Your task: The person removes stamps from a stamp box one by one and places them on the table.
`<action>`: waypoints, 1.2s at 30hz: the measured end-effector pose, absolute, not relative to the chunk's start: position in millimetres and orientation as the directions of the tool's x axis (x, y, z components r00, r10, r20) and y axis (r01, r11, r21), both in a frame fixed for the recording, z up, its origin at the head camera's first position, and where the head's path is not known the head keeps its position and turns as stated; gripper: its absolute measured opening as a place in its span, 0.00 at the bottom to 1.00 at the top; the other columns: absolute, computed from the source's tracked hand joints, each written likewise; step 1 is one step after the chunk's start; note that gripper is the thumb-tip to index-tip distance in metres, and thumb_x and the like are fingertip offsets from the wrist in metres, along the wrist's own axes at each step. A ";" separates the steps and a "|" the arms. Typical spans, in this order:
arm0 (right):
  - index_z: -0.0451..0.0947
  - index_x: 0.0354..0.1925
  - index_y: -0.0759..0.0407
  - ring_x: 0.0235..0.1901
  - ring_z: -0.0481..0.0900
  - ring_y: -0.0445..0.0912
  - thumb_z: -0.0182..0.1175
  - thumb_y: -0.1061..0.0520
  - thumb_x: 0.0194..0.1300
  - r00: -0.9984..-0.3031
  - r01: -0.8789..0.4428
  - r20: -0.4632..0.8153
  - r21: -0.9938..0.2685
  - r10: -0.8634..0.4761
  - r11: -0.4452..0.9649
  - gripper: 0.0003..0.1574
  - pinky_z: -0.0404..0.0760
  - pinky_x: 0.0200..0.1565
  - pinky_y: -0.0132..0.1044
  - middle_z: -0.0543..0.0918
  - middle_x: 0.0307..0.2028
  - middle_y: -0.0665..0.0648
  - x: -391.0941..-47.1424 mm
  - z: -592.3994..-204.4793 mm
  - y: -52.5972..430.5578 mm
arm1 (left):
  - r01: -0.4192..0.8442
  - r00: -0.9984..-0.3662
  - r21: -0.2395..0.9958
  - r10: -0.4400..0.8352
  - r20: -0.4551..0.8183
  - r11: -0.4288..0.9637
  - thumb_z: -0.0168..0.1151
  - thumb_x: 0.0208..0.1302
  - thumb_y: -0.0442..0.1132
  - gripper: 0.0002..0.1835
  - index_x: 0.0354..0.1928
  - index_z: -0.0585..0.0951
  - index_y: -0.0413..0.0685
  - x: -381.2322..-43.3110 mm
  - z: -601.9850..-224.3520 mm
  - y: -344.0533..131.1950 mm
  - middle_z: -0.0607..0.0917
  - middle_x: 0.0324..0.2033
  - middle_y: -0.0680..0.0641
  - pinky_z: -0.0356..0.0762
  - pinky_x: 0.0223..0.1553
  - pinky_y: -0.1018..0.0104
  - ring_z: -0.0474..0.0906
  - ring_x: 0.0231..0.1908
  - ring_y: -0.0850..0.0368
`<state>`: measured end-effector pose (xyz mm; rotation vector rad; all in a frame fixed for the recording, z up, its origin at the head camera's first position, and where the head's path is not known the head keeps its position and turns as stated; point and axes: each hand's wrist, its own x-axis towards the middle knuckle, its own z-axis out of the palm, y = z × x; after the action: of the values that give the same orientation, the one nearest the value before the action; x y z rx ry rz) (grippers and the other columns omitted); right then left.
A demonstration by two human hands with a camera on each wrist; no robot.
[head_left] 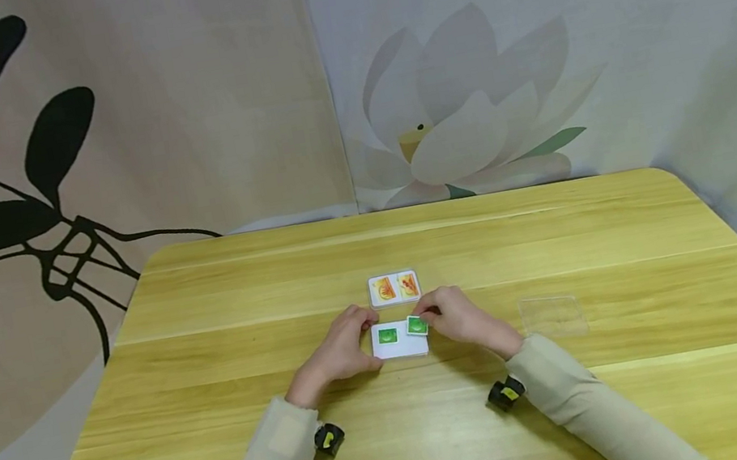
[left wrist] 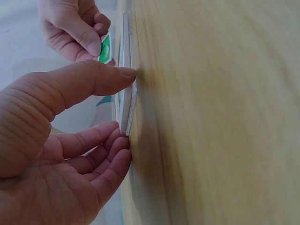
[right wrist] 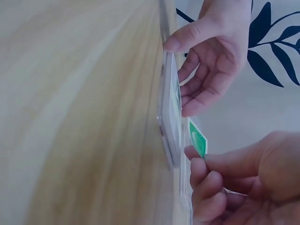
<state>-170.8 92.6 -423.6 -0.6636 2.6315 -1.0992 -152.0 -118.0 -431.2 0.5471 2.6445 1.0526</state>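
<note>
A flat white rectangular card (head_left: 400,347) lies on the table, with a green-printed square (head_left: 388,336) on its left half. My left hand (head_left: 343,347) holds the white card at its left end, thumb at the near edge and fingers around the far corner. Between thumb and fingers, my right hand (head_left: 460,317) pinches a small square green card (head_left: 417,326) with a white border. That green card is tilted over the right end of the white card; whether the two touch, I cannot tell. From the side, the right wrist view shows the white card (right wrist: 172,112) as a thick slab or stack.
Just beyond the hands lies a white-edged tray or card (head_left: 392,277) bearing two orange pictures. A clear, thin rectangular piece (head_left: 552,317) lies to the right of the right forearm. The wooden table (head_left: 202,292) reaches back to a printed curtain (head_left: 245,120).
</note>
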 end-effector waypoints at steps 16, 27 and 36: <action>0.81 0.35 0.68 0.23 0.66 0.41 0.52 0.70 0.64 -0.889 -0.268 -0.065 -0.729 -0.454 0.629 0.10 0.66 0.24 0.28 0.82 0.30 0.58 -170.4 -422.3 106.9 | 0.263 -0.895 0.706 0.440 -0.077 0.658 0.74 0.38 0.27 0.31 0.50 0.74 0.32 -151.9 -433.8 -119.4 0.74 0.44 0.43 0.70 0.53 0.55 0.70 0.46 0.49; 0.80 0.36 0.70 0.19 0.63 0.40 0.50 0.70 0.65 -0.892 -0.253 -0.067 -0.745 -0.446 0.618 0.11 0.63 0.21 0.27 0.79 0.25 0.56 -169.3 -422.7 120.1 | 0.268 -0.894 0.703 0.442 -0.073 0.659 0.74 0.38 0.27 0.31 0.50 0.74 0.31 -151.7 -433.9 -118.9 0.75 0.44 0.43 0.70 0.53 0.55 0.70 0.46 0.49; 0.80 0.36 0.70 0.19 0.62 0.40 0.50 0.70 0.65 -0.901 -0.258 -0.053 -0.733 -0.431 0.629 0.11 0.62 0.20 0.27 0.79 0.25 0.56 -169.7 -419.8 131.5 | 0.268 -0.895 0.696 0.440 -0.075 0.666 0.74 0.38 0.27 0.32 0.50 0.74 0.31 -151.9 -433.5 -118.9 0.75 0.44 0.43 0.70 0.53 0.54 0.70 0.46 0.49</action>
<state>-169.7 131.5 -419.8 -0.5652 2.6280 -1.1312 -151.9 -118.9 -433.5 0.5720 2.6451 1.0490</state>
